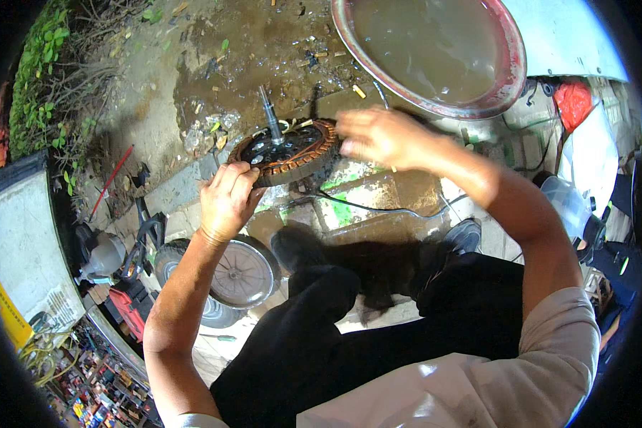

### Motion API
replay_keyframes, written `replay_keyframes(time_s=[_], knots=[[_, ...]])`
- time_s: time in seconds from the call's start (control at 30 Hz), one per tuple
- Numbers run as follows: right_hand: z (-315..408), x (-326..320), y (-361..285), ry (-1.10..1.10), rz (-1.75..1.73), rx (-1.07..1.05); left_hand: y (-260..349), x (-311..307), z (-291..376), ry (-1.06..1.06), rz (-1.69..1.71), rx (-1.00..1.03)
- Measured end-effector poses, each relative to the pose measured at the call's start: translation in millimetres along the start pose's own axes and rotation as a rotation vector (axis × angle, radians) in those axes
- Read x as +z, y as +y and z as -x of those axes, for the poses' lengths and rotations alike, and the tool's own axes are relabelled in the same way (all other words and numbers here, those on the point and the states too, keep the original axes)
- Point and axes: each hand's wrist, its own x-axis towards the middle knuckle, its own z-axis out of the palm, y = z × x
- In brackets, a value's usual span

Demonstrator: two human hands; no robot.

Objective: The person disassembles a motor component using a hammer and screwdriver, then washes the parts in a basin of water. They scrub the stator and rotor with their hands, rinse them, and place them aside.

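Observation:
A hub-motor stator (pixel 283 152) with copper windings around its rim is held tilted above the wet paving. Its steel shaft (pixel 271 119) points upward from the dark central plate. At the near left of the rim, my left hand (pixel 230 195) grips the stator with fingers over the top edge. My right hand (pixel 382 136) is motion-blurred beside the right rim, its fingers somewhat apart and nothing visible in them. Whether those fingertips touch the windings is unclear. A dark cable (pixel 390 209) runs over the paving below the stator.
A red-rimmed basin (pixel 515 69) of murky water stands at the upper right. Small wheels (pixel 243 273) lie left of my legs, near a red case (pixel 131 307). A red rod (pixel 112 179) and branches (pixel 85 80) are farther left. White and red bags (pixel 573 104) sit at the right.

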Motion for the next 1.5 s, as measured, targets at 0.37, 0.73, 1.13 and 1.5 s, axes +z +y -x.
replay_keyframes(time_s=[0.37, 0.73, 1.13, 1.5], knots=[[29.3, -105.9, 174.6, 0.594, -1.206, 0.673, 9.2, -1.5, -19.2, 0.024, 0.014, 0.023], [-50.3, -14.4, -41.4, 0.327, 0.064, -0.267, -2.7, -7.8, -100.7, -0.049, 0.279, -0.304], [-2.2, -176.8, 4.6, 0.6, -0.639, 0.003, -25.9, -13.9, -122.7, -0.264, 0.453, -0.483], [-1.5, -237.2, 8.8, 0.569, -0.686, 0.089, -25.6, -17.2, -123.1, -0.223, 0.41, -0.435]])
